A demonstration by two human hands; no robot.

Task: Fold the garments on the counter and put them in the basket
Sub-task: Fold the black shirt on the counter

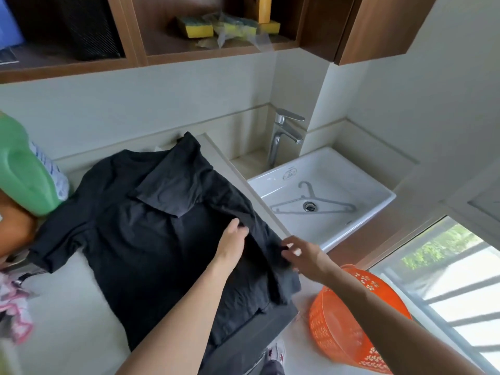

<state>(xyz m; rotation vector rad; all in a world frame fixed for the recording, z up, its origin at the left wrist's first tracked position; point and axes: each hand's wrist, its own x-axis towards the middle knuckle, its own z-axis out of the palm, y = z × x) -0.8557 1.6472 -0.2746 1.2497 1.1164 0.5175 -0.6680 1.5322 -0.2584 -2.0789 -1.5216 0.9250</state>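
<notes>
Both our forearms reach forward: left hand [234, 238] curls round a fold of the black shirt [135, 226], right hand [299, 255] pinches its edge just beside; from the grip the shirt spreads left over the counter [67, 320], the basket [351, 328] sits right

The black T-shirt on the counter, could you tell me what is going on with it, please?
A person is folding the black short-sleeved T-shirt, spread on the pale counter. One side is already turned in; the left hand and right hand both pinch that folded edge. The orange perforated plastic basket waits beside it, with no garment visible inside.
</notes>
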